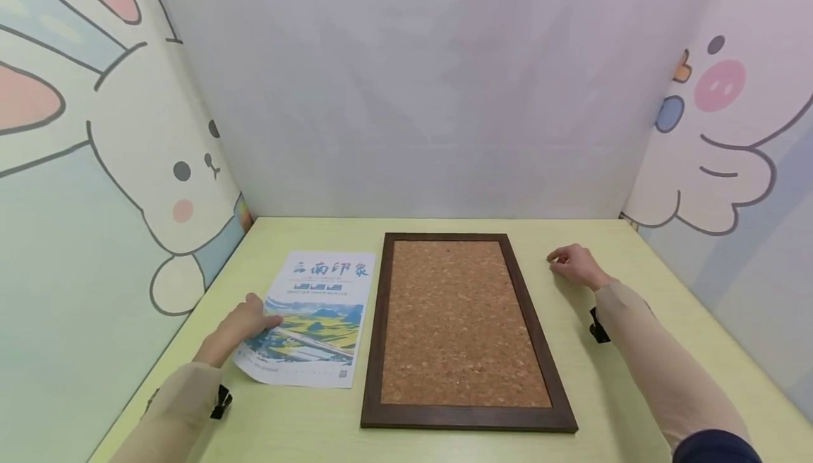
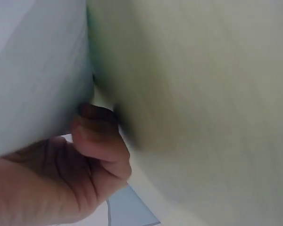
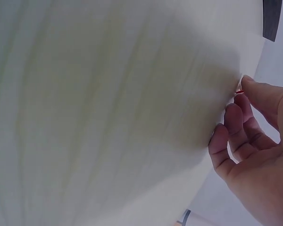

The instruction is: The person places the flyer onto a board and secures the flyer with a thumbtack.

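My left hand [image 1: 244, 323] grips the left edge of a paper poster [image 1: 317, 308], thumb over the printed face. The poster has blue lettering above a landscape of green and yellow fields, and its lower left corner lifts off the table. In the left wrist view, the poster's pale underside [image 2: 37, 70] curves beside the curled fingers. Right of it lies a cork board [image 1: 460, 322] in a dark brown frame. Beyond its right side, low over the table, my right hand [image 1: 574, 265] pinches a small red pushpin-like thing [image 3: 239, 92], mostly hidden by thumb and fingertips.
The light yellow-green table [image 1: 298, 424] meets a plain grey-white back wall [image 1: 432, 96]. Side walls carry a cartoon rabbit [image 1: 152, 152] on the left and a white cartoon animal [image 1: 730, 131] on the right. A small dark spot shows near the cork's top.
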Motion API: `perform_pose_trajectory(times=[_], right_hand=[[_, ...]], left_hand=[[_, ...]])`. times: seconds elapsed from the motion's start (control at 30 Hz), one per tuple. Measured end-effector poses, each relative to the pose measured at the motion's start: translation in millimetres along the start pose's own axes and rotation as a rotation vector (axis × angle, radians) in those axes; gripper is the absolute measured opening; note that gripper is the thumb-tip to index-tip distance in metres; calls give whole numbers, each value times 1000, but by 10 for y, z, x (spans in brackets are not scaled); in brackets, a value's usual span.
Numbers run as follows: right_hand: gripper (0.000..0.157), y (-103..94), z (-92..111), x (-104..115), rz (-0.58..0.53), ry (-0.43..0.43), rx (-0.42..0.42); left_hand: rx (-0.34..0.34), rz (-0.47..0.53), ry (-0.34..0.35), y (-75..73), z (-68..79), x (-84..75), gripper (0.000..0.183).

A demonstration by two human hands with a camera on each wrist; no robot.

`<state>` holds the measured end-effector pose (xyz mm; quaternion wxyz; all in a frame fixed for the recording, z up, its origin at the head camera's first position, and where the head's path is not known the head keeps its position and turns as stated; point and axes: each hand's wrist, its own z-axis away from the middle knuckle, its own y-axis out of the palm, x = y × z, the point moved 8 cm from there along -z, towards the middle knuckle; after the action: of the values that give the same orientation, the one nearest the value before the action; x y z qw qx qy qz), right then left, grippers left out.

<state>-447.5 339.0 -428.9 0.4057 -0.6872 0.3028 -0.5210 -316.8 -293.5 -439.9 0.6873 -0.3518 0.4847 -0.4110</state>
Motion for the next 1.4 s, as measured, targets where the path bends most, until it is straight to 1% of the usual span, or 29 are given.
perform_pose_trajectory(times=[0.1,0.27,0.33,0.43,0.57,0.63,0.77,0.97,1.2,1.3,1.4], right_hand=[[20,-12,-5,-10,0,21,-10],[14,-26,9,-20,1,40,-17],[14,-18,9,-32,0,47,-16],[15,-4,8,-43,-3,56,-8],[16,-4,12,-52,-1,61,-8],[17,-16,17,-60,2,60,-15],[16,-38,33,-58,6,59,-28],[15,-42,36,-28,-2,49,-34],[15,-50,33,-22,-6,53,-30],[15,-59,31,-4,-9,56,-31],[15,-64,30,16,-7,61,-27]], left_hand=[[-10,5,41,15,-1,-19,67],[-43,31,131,25,10,-38,26],[-59,57,159,11,24,-40,19],[-112,89,184,-49,40,-43,19],[-183,156,193,-141,40,-38,22],[-202,200,196,-178,37,-31,23],[-216,286,198,-242,24,-1,29],[-213,399,174,-297,35,36,39],[-262,445,170,-368,45,-9,39],[-273,470,161,-366,34,-44,39],[-270,491,150,-331,22,-94,39]])
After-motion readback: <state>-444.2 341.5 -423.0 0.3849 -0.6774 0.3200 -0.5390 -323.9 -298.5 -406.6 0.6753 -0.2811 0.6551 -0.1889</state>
